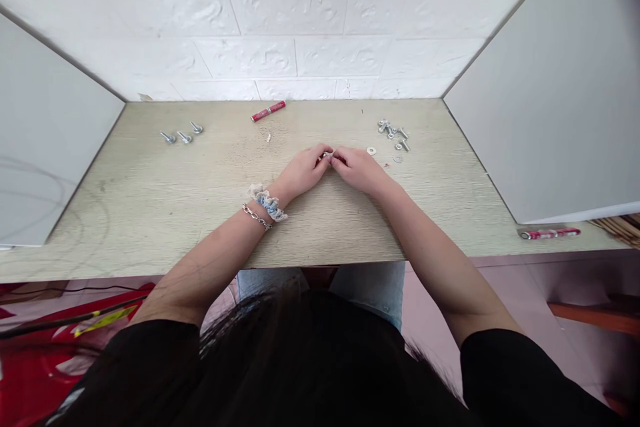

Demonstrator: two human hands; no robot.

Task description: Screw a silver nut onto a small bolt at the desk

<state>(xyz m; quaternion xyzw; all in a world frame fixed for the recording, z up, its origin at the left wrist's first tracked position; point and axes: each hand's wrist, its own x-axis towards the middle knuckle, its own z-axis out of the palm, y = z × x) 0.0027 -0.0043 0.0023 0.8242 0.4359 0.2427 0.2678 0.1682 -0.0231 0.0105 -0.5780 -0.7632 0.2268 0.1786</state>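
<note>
My left hand (pixel 304 170) and my right hand (pixel 359 169) meet at the middle of the wooden table (pixel 150 200), fingertips pinched together on a small metal bolt (pixel 329 155) held between them. A scrunchie and a chain bracelet sit on my left wrist. Right of my hands lies a pile of several loose bolts and nuts (pixel 393 133), with a washer (pixel 371 150) and another washer (pixel 397 159) closer in. Three assembled bolts (pixel 181 133) stand in a row at the far left.
A red marker (pixel 268 111) lies at the back by the white brick wall. Grey panels (pixel 550 100) close in both sides of the table. A second red pen (pixel 549 233) lies at the right front under the panel.
</note>
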